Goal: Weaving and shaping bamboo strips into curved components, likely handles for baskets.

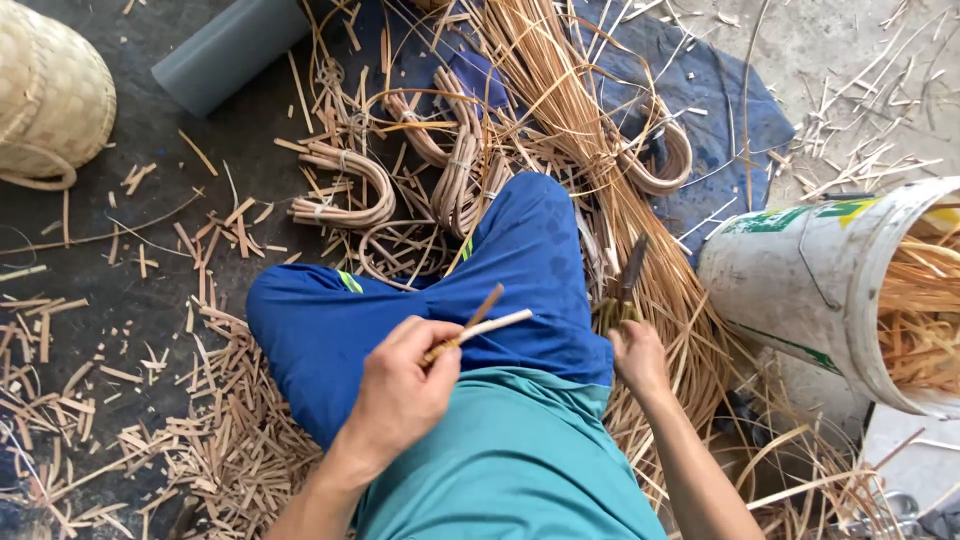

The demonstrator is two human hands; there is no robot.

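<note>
Fingers of left hand (400,385) curled tight around a short cane strip (480,328), pale end pointing up-right over the blue trouser leg (420,300). Fingers of right hand (638,355) wrapped around the handle of a dark-bladed knife (632,272), blade pointing up and away, just beside the right knee. Strip and blade are apart, not touching

Progress, judging by what lies around: a good share looks done. Floor to the left is thick with short offcuts (215,430). Several bent, tied cane loops (340,185) lie ahead of the knees, another curved bundle (665,155) further right. One finished woven basket (50,95) sits at top left, only partly in frame

What's left: plenty. A long sheaf of uncut cane (590,130) runs from the top centre down past the right hand. White plastic bucket (800,280) tipped on its side at right, with more strips showing inside the mouth. So the raw stock is far from used up

Surface: no table, person sits on the floor. Dark, dusty concrete floor (150,140) on the left, lighter grey at top right. A blue cloth (730,100) is spread under the sheaf. A grey tube (230,45) lies at the top, near the basket. Daylight, flat lighting; walls are not in view, so I can't tell whether this is indoors or a yard
</note>
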